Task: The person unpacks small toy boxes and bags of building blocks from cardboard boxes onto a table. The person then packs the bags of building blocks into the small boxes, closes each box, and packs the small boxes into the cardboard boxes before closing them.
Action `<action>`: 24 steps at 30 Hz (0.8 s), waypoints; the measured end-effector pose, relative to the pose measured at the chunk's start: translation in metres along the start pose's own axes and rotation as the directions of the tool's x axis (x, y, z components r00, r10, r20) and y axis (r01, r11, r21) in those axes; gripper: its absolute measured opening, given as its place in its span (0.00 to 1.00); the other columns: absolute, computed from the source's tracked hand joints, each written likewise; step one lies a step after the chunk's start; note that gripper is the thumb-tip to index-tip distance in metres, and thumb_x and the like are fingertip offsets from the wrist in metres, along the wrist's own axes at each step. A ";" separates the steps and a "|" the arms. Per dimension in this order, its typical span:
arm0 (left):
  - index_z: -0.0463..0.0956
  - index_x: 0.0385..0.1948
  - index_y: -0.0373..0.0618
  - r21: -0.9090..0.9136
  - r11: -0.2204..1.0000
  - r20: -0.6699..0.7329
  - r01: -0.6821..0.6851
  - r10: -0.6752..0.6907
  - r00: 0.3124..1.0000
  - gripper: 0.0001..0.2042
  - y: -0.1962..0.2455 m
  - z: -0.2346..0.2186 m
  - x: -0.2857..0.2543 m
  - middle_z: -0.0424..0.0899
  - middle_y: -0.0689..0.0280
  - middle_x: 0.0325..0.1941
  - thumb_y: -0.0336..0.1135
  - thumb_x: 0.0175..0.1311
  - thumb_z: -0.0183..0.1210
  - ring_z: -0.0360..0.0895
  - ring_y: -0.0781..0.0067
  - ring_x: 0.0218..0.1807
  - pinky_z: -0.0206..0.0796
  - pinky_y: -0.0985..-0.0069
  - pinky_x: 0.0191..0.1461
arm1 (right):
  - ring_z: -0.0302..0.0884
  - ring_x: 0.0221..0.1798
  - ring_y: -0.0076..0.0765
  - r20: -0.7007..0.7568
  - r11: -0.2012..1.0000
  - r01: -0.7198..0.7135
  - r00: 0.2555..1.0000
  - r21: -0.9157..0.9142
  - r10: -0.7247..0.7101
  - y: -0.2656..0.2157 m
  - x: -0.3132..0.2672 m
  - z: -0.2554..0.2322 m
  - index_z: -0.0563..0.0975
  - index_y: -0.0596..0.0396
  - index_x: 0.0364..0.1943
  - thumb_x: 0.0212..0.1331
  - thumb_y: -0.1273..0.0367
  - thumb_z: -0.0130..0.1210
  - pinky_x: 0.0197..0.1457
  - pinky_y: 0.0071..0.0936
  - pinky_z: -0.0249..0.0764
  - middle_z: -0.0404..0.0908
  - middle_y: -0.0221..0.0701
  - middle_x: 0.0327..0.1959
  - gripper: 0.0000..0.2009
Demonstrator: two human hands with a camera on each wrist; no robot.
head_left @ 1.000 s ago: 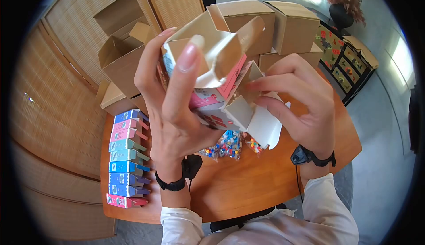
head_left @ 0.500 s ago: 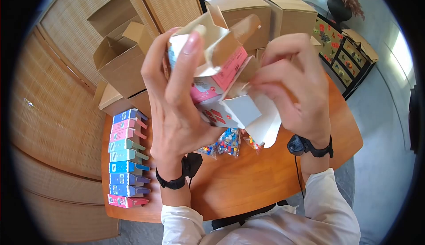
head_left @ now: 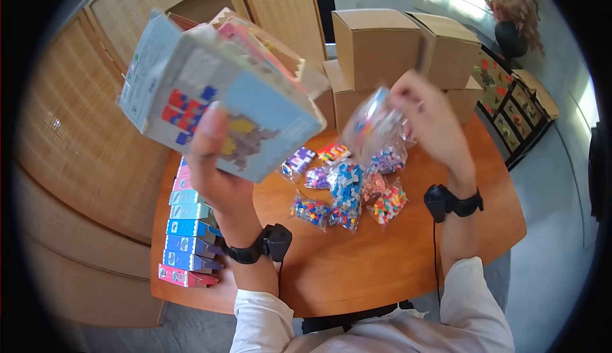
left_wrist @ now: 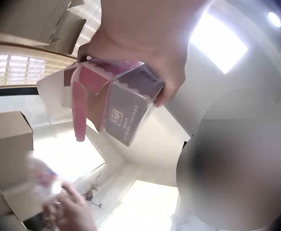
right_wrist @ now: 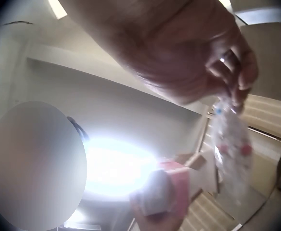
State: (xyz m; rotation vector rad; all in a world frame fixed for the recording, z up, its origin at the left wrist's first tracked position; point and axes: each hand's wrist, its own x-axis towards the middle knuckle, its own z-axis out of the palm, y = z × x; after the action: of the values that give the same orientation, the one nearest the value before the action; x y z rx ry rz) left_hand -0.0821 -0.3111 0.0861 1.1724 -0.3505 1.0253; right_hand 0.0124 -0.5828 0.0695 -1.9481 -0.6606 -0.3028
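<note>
My left hand (head_left: 220, 171) grips open small cartons, raised at the upper left above the table. The nearer carton (head_left: 268, 92) is light blue and grey with a pixel-style picture; behind it shows a pink carton (head_left: 245, 37). From below, in the left wrist view, a pink flap (left_wrist: 79, 110) hangs beside a grey side panel (left_wrist: 123, 115). My right hand (head_left: 437, 120) pinches the top of a clear plastic bag (right_wrist: 234, 154) of small coloured pieces, blurred in the head view. Beneath it, several similar bags (head_left: 346, 190) lie heaped on the tabletop.
A row of small coloured cartons (head_left: 188, 227) lines the left side of the wooden table (head_left: 370, 270). Large brown cardboard boxes (head_left: 376, 47) are stacked at the back. A woven screen (head_left: 70, 143) stands at left, a dark decorated cabinet (head_left: 510, 123) at right.
The cartons have swung left and turned, showing the pictured side. My right hand has drawn out of the carton rightward with a bag in its fingers. More bags on the table are now visible.
</note>
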 end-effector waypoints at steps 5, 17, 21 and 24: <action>0.72 0.62 0.39 -0.180 0.978 0.059 0.105 -0.096 0.994 0.30 -0.002 -0.017 0.000 0.79 0.58 0.61 0.45 0.60 0.68 0.80 0.64 0.60 0.73 0.65 0.64 | 0.85 0.40 0.50 0.457 0.951 0.068 0.886 -0.301 0.082 0.063 0.003 0.068 0.80 0.56 0.39 0.63 0.70 0.61 0.45 0.39 0.79 0.85 0.41 0.35 0.05; 0.73 0.63 0.39 -0.509 0.732 0.367 0.452 -0.291 0.884 0.27 -0.020 -0.007 -0.011 0.84 0.59 0.56 0.49 0.69 0.55 0.83 0.65 0.55 0.78 0.66 0.58 | 0.78 0.59 0.27 0.046 0.679 0.013 0.997 0.734 -0.069 -0.047 -0.021 0.020 0.66 0.61 0.71 0.77 0.59 0.54 0.62 0.29 0.75 0.77 0.36 0.62 0.27; 0.68 0.66 0.33 -0.535 0.599 0.491 0.596 -0.354 0.796 0.29 -0.025 0.005 -0.013 0.84 0.55 0.59 0.40 0.67 0.59 0.85 0.65 0.56 0.78 0.69 0.62 | 0.67 0.71 0.32 -0.080 0.868 0.260 0.965 0.422 -0.250 -0.050 -0.028 0.042 0.57 0.62 0.74 0.66 0.63 0.67 0.73 0.33 0.67 0.70 0.40 0.69 0.39; 0.69 0.66 0.33 -0.457 0.695 0.413 0.556 -0.388 0.824 0.25 -0.023 0.013 -0.012 0.84 0.58 0.57 0.41 0.73 0.56 0.85 0.68 0.57 0.77 0.71 0.62 | 0.65 0.73 0.34 -0.017 0.821 0.125 0.990 0.557 -0.140 -0.050 -0.028 0.040 0.56 0.63 0.75 0.63 0.61 0.69 0.76 0.35 0.63 0.69 0.41 0.69 0.43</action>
State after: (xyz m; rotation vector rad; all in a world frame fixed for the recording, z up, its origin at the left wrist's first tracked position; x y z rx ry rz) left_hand -0.0658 -0.3289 0.0693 0.7928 -0.5013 0.2406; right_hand -0.0420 -0.5390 0.0754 -1.3466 -0.8008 -0.1451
